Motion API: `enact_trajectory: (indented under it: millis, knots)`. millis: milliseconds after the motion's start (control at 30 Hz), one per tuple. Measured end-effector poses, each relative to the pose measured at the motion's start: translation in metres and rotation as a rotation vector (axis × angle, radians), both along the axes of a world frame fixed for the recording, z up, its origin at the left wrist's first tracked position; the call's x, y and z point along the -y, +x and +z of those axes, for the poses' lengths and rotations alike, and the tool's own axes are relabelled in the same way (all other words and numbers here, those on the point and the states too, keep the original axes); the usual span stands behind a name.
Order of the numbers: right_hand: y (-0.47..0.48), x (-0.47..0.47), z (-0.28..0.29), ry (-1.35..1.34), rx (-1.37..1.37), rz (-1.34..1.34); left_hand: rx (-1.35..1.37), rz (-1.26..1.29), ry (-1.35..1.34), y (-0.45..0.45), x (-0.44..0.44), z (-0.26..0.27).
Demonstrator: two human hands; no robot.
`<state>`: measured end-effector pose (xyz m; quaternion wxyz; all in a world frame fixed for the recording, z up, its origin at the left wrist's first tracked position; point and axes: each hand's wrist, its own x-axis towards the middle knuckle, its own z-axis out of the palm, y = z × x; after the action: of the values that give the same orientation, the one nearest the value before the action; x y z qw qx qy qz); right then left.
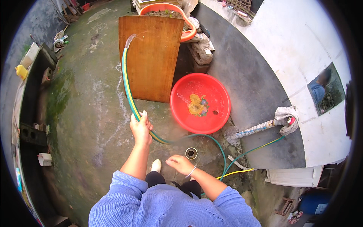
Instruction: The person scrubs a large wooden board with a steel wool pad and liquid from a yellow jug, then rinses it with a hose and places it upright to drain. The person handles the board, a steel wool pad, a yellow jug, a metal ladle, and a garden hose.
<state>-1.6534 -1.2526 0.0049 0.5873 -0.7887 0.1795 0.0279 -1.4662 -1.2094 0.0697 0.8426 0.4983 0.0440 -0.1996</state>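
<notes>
My left hand (pixel 141 127) is closed around a green garden hose (pixel 129 85) with a yellow stripe. The hose curves up and away, and water (pixel 130 41) streams from its end against the upper part of a brown wooden board (pixel 150 62). The board stands tilted, its top edge by an orange planter (pixel 187 36) with soil in it. My right hand (pixel 181 164) hangs in front of my body, its fingers loosely extended and holding nothing. Beyond it, a red plastic basin (pixel 177 119) with a printed pattern sits on the wet concrete floor; its inside looks wet.
A round drain opening (pixel 191 153) lies near my feet. From there the hose loops right to a wrapped standpipe (pixel 255 129) with a cloth at its top. A white-and-grey wall (pixel 261 85) with a mirror (pixel 326 89) bounds the right; a low ledge (pixel 27 82) runs along the left.
</notes>
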Motion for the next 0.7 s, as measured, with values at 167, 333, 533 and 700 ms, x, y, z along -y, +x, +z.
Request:
enact_trajectory:
  millis: [167,333,533,700]
  knots:
    - [0.029,-0.005,0.016,-0.056,0.066,-0.387,-0.070,-0.065,-0.021,0.037,-0.017,0.016]
    - [0.046,-0.009,0.026,-0.087,0.075,-0.339,-0.039,-0.098,-0.042,0.046,-0.022,0.018]
    - [0.051,-0.004,0.043,-0.018,0.062,-0.303,0.018,-0.135,0.009,0.061,0.000,0.040]
    - [0.008,0.031,0.018,0.069,0.036,-0.350,0.060,-0.224,0.029,0.065,0.032,0.050]
